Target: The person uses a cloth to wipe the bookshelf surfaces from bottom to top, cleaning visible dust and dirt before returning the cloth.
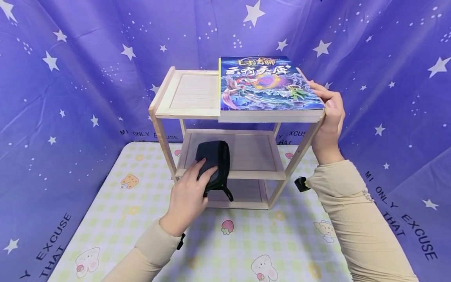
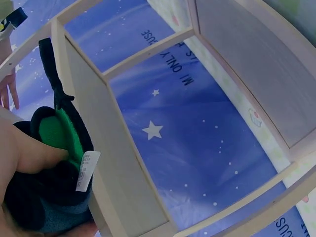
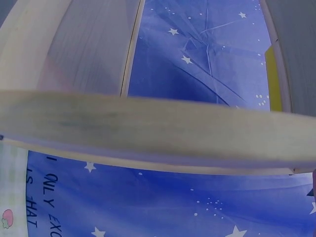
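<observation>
In the head view my left hand [image 1: 186, 197] holds a dark fabric pouch [image 1: 210, 154] in front of the middle shelf [image 1: 251, 152] of a small wooden rack. The left wrist view shows the thumb [image 2: 37, 152] pressing into the pouch, whose bright green lining [image 2: 73, 133], white label [image 2: 88, 170] and dark loop [image 2: 48, 64] are visible. My right hand [image 1: 330, 121] grips the rack's upper right side, beside a thick blue illustrated book [image 1: 271, 86] on the top shelf [image 1: 195, 92]. A wooden post [image 3: 158, 128] fills the middle of the right wrist view, with that hand almost wholly out of frame.
The rack stands on a table with a checked, cartoon-printed cloth [image 1: 141, 235]. Its lower shelf [image 1: 243, 192] is partly hidden by the pouch and the middle shelf. Purple star-patterned curtains [image 1: 105, 58] enclose the back and sides.
</observation>
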Demonstrator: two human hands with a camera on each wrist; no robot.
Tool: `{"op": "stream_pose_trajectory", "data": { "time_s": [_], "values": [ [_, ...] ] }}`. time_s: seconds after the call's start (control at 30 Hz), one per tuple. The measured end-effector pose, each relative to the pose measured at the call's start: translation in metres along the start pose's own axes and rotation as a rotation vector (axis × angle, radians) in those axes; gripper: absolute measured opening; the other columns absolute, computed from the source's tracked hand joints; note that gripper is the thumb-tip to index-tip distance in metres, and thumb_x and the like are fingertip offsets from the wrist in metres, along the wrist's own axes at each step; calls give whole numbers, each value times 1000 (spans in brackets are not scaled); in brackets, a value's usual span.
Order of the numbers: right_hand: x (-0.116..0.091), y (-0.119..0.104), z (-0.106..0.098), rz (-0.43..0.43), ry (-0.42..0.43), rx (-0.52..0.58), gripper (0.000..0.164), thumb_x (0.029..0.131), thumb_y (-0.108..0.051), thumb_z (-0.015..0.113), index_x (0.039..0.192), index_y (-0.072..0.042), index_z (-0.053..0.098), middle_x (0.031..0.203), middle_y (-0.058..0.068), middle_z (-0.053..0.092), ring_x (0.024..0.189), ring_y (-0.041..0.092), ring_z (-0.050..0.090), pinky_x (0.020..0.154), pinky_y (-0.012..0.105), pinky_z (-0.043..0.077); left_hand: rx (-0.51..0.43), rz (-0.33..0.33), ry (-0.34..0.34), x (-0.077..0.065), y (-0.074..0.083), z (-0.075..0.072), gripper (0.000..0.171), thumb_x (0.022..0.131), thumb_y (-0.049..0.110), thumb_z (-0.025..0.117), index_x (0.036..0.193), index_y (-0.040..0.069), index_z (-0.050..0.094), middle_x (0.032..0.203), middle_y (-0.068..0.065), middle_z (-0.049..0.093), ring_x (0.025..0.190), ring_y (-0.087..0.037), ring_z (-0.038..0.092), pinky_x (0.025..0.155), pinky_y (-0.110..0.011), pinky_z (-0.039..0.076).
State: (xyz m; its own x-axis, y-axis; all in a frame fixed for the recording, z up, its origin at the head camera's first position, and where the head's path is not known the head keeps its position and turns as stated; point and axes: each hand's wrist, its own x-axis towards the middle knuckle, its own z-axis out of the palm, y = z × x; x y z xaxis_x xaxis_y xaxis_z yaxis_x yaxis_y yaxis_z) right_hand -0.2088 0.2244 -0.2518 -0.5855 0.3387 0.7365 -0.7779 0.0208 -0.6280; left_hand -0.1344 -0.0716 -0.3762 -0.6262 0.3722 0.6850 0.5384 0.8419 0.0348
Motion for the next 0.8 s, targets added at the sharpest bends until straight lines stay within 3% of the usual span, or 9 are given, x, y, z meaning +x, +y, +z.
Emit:
{"op": "stream_pose_trajectory", "data": {
  "time_s": [0.3,0.6,0.8],
  "values": [
    [0,0,0,0,-1,6,36,90,-22,35,99,-9,67,122,9,68,131,27,51,114,30,34,14,-31,-16,-2,-4,-4,72,57,-5,77,125,17,66,133,-15,61,114,-34,64,69,-44,59],
    [-1,1,1,1,5,24,36,90,-22,36,99,-8,67,123,12,68,131,27,51,114,31,34,-7,-57,-17,-6,-18,-10,70,60,-7,73,125,16,66,134,-16,60,119,-35,61,67,-46,58],
    [0,1,1,12,15,32,36,90,-23,37,98,-8,68,122,10,68,130,27,51,112,30,36,-10,-57,1,-8,-20,-9,69,59,-8,74,124,15,67,133,-17,61,118,-35,62,72,-47,58]
  ]
}}
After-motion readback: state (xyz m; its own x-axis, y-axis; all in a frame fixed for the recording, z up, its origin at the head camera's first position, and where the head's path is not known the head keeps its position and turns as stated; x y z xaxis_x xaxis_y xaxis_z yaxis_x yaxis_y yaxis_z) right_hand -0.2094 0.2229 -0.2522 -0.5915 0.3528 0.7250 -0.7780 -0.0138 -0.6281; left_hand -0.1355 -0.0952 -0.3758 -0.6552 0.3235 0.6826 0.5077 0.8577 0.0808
